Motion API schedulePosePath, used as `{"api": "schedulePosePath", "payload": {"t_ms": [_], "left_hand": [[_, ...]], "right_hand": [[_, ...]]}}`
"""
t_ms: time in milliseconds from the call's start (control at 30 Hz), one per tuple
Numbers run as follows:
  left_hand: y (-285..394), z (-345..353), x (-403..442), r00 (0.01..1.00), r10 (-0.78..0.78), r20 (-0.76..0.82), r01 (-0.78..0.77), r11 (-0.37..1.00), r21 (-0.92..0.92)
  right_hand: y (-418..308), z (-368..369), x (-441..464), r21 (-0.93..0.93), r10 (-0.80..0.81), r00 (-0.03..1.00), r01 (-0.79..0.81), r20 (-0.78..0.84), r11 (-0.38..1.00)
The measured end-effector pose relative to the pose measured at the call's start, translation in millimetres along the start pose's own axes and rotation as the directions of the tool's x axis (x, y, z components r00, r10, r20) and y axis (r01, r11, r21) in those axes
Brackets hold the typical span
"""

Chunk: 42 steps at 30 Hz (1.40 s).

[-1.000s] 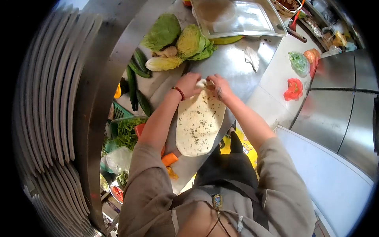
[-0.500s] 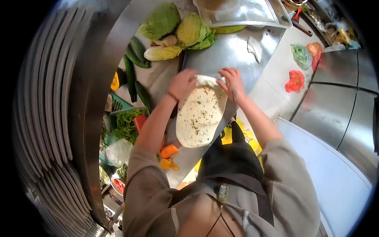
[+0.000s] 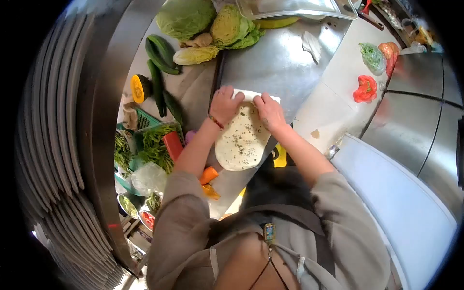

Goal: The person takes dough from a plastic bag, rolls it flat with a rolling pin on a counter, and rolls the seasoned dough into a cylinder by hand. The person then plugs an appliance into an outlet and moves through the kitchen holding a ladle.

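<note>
A flat oval sheet of pale dough (image 3: 241,140), sprinkled with chopped green bits, lies on the steel worktop in front of me. Its far edge is folded over into a white band. My left hand (image 3: 225,106) has its fingers curled on the left part of that band. On the right part, my right hand (image 3: 269,112) grips the band in the same way, thumb toward the left hand. The fingertips of both hands are partly hidden behind the dough.
Left of the dough are cucumbers (image 3: 157,89), a cut pumpkin (image 3: 140,88), a carrot piece (image 3: 209,175) and a container of leafy greens (image 3: 157,150). Cabbage (image 3: 186,18) and a clear tray (image 3: 295,8) stand at the back. A crumpled white scrap (image 3: 311,46) lies far right.
My right hand has moved inward, closer to my left hand. Both hands now hold the folded far edge, where the right fingers were lifted and spread before. The view has shifted slightly.
</note>
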<state>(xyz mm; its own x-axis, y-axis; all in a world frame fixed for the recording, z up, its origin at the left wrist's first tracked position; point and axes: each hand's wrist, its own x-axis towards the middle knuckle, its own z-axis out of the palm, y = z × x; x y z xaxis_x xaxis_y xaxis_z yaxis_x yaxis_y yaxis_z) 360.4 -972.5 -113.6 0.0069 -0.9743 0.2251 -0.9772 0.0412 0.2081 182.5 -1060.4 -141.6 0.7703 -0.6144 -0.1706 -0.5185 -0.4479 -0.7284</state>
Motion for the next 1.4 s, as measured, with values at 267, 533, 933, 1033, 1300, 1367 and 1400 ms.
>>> {"api": "schedulePosePath", "payload": {"t_ms": [267, 533, 933, 1033, 1300, 1367, 1400], "left_hand": [[-17, -42, 19, 0.835, -0.196, 0.515, 0.493, 0.682, -0.54], [-17, -24, 14, 0.888, -0.02, 0.459, 0.074, 0.992, -0.101], [-31, -49, -4, 0.73, -0.01, 0.684, 0.397, 0.82, -0.412], [-35, -42, 11, 0.661, 0.105, 0.743, 0.05, 0.982, -0.183], [-20, -61, -13, 0.683, 0.078, 0.726, 0.222, 0.925, -0.309], [-24, -57, -11, 0.699, 0.097, 0.709, 0.176, 0.937, -0.302], [-24, -56, -15, 0.699, 0.108, 0.707, 0.158, 0.94, -0.301]], "right_hand": [[4, -16, -2, -0.13, -0.301, 0.931, 0.279, -0.205, 0.951], [-14, -21, 5, -0.156, -0.24, 0.97, 0.243, 0.04, 0.957], [-34, -14, -28, -0.281, -0.217, 0.97, 0.24, 0.113, 0.929], [-42, -7, -53, -0.382, -0.243, 0.944, 0.314, 0.223, 0.869], [-25, -21, -47, -0.054, -0.042, 0.995, 0.047, 0.092, 0.997], [-14, -16, -30, -0.125, -0.103, 0.978, 0.127, 0.183, 0.984], [-14, -14, -29, -0.113, -0.114, 0.977, 0.136, 0.181, 0.984]]}}
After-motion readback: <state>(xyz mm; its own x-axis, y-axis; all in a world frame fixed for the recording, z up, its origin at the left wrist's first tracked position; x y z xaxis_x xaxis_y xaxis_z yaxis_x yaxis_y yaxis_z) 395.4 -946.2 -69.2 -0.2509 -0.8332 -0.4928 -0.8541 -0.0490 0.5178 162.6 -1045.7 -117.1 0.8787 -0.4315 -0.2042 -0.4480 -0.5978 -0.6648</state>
